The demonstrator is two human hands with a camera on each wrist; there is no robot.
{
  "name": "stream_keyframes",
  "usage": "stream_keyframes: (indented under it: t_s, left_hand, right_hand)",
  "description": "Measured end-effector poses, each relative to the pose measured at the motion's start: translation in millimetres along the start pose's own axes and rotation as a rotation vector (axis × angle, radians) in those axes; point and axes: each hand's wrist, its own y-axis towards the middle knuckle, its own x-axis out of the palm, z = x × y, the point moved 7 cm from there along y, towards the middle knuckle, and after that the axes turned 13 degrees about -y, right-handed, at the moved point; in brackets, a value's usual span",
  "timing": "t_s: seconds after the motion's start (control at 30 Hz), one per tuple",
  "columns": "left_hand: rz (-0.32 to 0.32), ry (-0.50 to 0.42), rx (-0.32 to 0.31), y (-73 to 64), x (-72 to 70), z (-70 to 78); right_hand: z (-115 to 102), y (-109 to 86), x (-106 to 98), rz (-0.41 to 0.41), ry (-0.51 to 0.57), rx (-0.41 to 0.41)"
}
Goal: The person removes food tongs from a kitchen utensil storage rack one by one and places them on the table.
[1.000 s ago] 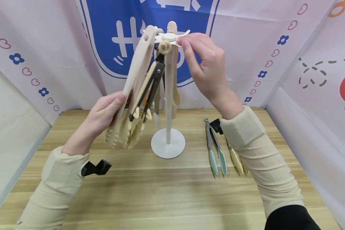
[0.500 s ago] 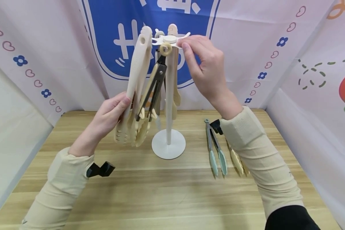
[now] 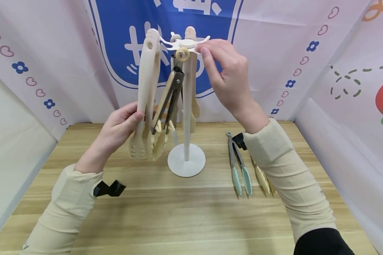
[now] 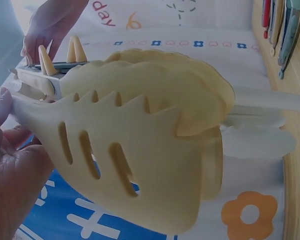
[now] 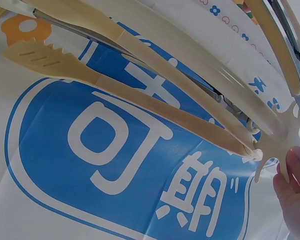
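My left hand (image 3: 118,122) grips a pair of cream tongs (image 3: 146,74) near their lower half, thumb in front. Their holed top end stands right at the tip of a hook arm of the white utensil stand (image 3: 186,106). In the left wrist view, the slotted, toothed head (image 4: 115,150) of these tongs faces the camera. With thumb and fingers, my right hand (image 3: 228,67) pinches the hooked top of the stand. From a front hook, scallop-headed tongs (image 3: 169,95) with dark metal arms hang by a tan ring, close beside the held pair.
More tongs (image 5: 185,117) hang on the stand's far side. On the wooden table (image 3: 178,219), teal-tipped tongs (image 3: 237,166) lie to the right. Cream-tipped tongs (image 3: 262,177) are partly hidden by the right sleeve. A printed cloth (image 3: 261,21) backs the table.
The held tongs' top end has swung left, away from the stand's centre, so they stand more upright and a hook arm shows beside it. The right hand has stayed on the stand's top.
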Motion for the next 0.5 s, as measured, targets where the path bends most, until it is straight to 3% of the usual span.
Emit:
stream_keyframes:
  t_s: [0.23,0.5]
  left_hand:
    - [-0.001,-0.181,-0.060,-0.8,-4.1,-7.8]
    - [0.013,-0.284,-0.061,-1.3,-11.2,-18.3]
  right_hand:
    - [0,-0.8,0,-0.001,-0.005,0.003]
    - [1,-1.0,0,0.019,0.003,0.019]
